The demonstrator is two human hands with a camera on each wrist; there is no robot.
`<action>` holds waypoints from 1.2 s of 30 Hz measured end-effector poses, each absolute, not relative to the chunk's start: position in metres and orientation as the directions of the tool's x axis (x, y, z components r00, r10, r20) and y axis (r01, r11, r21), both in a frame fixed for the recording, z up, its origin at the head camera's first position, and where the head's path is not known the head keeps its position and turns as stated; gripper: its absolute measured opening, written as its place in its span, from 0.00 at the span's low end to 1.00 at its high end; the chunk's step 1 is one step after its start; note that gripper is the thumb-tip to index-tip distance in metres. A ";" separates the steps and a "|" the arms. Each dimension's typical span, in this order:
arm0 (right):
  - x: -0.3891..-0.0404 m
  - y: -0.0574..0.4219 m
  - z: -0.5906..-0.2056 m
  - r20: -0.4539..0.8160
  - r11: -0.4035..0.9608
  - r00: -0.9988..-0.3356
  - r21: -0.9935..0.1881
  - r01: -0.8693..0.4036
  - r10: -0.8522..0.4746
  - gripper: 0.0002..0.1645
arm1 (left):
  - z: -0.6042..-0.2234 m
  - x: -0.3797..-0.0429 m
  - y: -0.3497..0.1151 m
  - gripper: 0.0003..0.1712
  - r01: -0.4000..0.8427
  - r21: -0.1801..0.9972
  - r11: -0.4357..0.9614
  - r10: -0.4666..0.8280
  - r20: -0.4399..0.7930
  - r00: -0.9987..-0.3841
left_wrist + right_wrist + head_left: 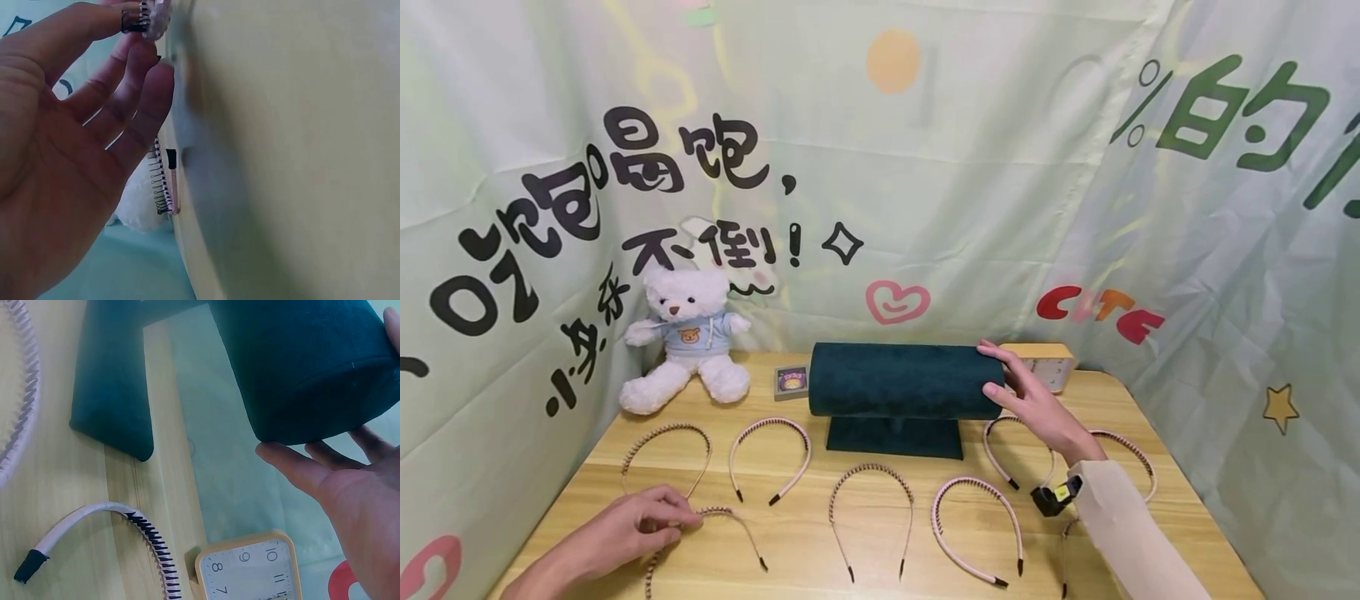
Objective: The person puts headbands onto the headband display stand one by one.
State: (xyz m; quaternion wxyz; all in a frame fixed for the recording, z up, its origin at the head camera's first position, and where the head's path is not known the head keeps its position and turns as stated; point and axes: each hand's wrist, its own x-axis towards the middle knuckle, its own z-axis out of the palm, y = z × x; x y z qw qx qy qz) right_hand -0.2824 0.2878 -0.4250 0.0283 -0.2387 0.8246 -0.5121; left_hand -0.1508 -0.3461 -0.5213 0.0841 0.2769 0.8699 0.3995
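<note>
A dark teal velvet roll stand (902, 382) stands at the back middle of the table, its roll lying level on a flat base. My right hand (1037, 408) rests on the roll's right end, with fingers spread and fairly straight; in the right wrist view the fingertips (275, 450) touch the end's edge. At the front left, my left hand (640, 529) pinches a thin hair headband (730, 514) with small dark teeth near the top of its arch. The left wrist view shows that headband (156, 22) between thumb and fingers, its rest out of view.
Several more toothed headbands lie about the table, one (871, 471) in front of the stand and a pink one (936, 525) to its right. A white teddy bear (681, 367), a small framed picture (790, 382) and a yellow clock (1048, 362) stand at the back, before printed curtains.
</note>
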 end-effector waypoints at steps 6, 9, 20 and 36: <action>-0.282 0.288 -0.425 0.185 0.371 -0.889 -0.858 -0.354 -0.419 0.37 | -0.516 -0.149 -0.346 0.16 0.366 0.747 0.554 0.513 0.039 -0.858; -0.282 0.288 -0.425 0.187 0.376 -0.888 -0.855 -0.358 -0.420 0.37 | -0.516 -0.149 -0.345 0.16 0.386 0.748 0.539 0.517 0.068 -0.853; -0.281 0.287 -0.424 0.196 0.353 -0.882 -0.862 -0.364 -0.429 0.37 | -0.515 -0.152 -0.348 0.16 0.453 0.700 0.553 0.531 0.124 -0.839; -0.281 0.288 -0.424 0.186 0.355 -0.879 -0.863 -0.360 -0.438 0.37 | -0.514 -0.156 -0.357 0.16 0.360 0.781 0.511 0.537 0.037 -0.843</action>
